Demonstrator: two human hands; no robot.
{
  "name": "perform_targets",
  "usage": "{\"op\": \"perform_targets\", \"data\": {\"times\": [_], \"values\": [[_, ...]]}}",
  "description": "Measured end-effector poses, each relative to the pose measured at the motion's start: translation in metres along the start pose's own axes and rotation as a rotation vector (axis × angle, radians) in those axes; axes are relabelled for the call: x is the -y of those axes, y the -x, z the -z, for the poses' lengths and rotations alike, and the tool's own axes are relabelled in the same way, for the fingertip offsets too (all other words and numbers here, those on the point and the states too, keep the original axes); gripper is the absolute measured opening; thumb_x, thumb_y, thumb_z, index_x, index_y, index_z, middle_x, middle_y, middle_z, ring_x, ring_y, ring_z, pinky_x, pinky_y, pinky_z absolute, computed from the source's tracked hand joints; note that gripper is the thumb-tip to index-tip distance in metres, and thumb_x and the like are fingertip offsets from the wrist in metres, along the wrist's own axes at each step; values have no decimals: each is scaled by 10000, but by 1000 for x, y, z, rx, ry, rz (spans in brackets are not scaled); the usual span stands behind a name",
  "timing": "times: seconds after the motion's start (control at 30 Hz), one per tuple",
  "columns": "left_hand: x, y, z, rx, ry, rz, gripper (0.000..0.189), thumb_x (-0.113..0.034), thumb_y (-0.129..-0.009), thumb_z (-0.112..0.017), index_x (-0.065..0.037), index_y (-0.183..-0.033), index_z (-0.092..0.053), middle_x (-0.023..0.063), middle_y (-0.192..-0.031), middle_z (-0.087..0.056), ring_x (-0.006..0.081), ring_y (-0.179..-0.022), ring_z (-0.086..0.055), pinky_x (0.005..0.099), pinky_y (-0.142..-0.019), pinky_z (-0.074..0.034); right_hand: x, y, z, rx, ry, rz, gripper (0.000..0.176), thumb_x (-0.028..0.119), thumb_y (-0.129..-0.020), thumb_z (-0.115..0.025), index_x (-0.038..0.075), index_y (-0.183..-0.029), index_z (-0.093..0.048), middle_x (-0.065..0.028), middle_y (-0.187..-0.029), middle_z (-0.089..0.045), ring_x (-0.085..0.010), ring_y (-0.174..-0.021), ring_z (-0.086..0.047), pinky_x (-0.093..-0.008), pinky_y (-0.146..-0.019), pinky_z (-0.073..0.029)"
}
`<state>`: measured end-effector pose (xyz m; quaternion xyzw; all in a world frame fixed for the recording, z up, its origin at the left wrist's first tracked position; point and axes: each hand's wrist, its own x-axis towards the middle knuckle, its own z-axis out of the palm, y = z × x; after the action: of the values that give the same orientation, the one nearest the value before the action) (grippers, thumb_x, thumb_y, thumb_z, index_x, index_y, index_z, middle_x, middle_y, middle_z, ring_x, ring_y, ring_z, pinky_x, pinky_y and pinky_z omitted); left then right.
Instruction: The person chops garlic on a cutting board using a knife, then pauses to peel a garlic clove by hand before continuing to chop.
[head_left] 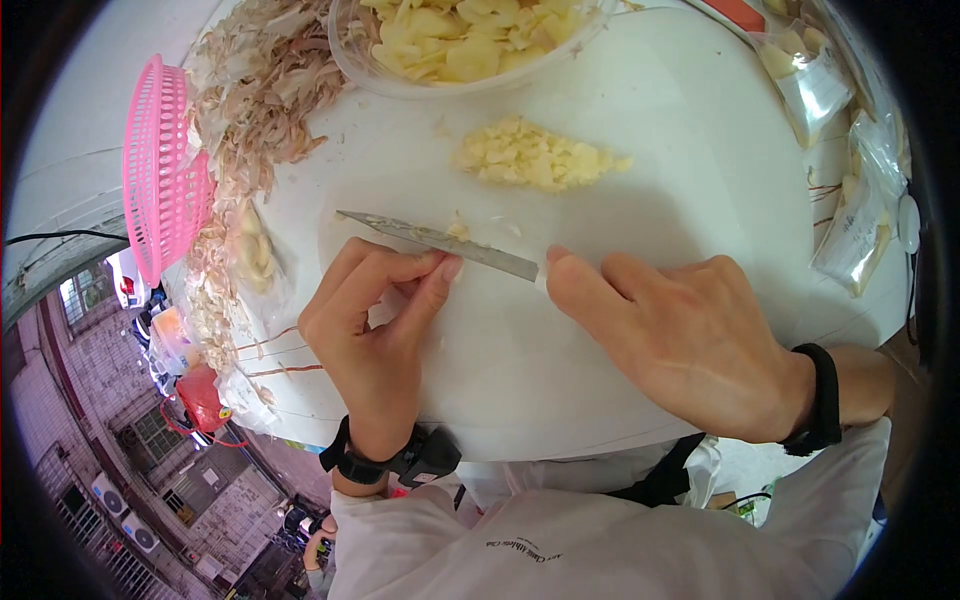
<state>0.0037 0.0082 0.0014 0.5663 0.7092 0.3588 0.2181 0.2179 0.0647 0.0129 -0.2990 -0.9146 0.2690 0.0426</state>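
Note:
My right hand (680, 335) is closed round the pale handle of a knife (480, 252), whose blade points left across the white board. Bits of garlic cling to the blade and lie beside it. My left hand (375, 310) is pinched, thumb against forefinger, right at the near edge of the blade; whatever sits between the fingertips is too small to make out. Beyond the knife lies a heap of chopped garlic (540, 155). Further back, a clear plastic tub (420, 90) holds many garlic slices (470, 40).
Garlic skins (265, 90) pile up at the left, beside a pink plastic basket (150, 170) standing on its side. A clear bag of cloves (252, 250) lies there too. More clear bags (865, 205) lie along the right edge, and a red object (738, 12) is at the back.

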Motion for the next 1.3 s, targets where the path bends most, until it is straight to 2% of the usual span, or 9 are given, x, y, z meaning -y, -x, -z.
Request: {"op": "perform_targets", "data": {"times": [0.43, 0.7, 0.83, 1.1, 1.3], "values": [[1, 0, 0, -3, -1, 13, 122, 45, -730, -792, 34, -813, -703, 45, -728, -612, 103, -618, -540, 229, -571, -409, 3, -1, -4, -82, 55, -24, 313, 92, -806, -575, 110, -1112, -514, -22, -660, -485, -224, -503, -556, -357, -402, -397], [2, 0, 0, -8, 23, 4, 118, 45, -734, -789, 37, -810, -700, 51, -735, -623, 105, -625, -546, 226, -588, -421, -1, -1, -2, -9, -4, -20, 182, 134, -895, -569, 89, -1058, -503, -47, -707, -550, -240, -545, -587, -368, -424, -412], [1, 0, 0, -8, 12, 11, 124, 37, -731, -796, 39, -807, -697, 51, -733, -621, 107, -624, -548, 227, -584, -422, 0, 0, 0, 6, -8, -36, 181, 137, -894, -573, 85, -1052, -503, -55, -707, -549, -250, -552, -591, -372, -428, -415], [0, 0, 0, -8, 7, 22, 133, 28, -726, -805, 39, -802, -697, 52, -739, -622, 108, -622, -549, 230, -575, -424, -1, 1, -1, -5, -17, -3, 284, 118, -881, -593, 51, -1147, -520, -64, -736, -577, -245, -562, -604, -364, -431, -432], [1, 0, 0, -7, -7, 8, 130, 30, -725, -805, 35, -805, -703, 57, -744, -628, 110, -626, -554, 231, -579, -425, 1, 0, 0, -13, 13, -7, 269, 114, -881, -588, 52, -1135, -528, -56, -719, -554, -238, -552, -596, -358, -431, -433]]}}
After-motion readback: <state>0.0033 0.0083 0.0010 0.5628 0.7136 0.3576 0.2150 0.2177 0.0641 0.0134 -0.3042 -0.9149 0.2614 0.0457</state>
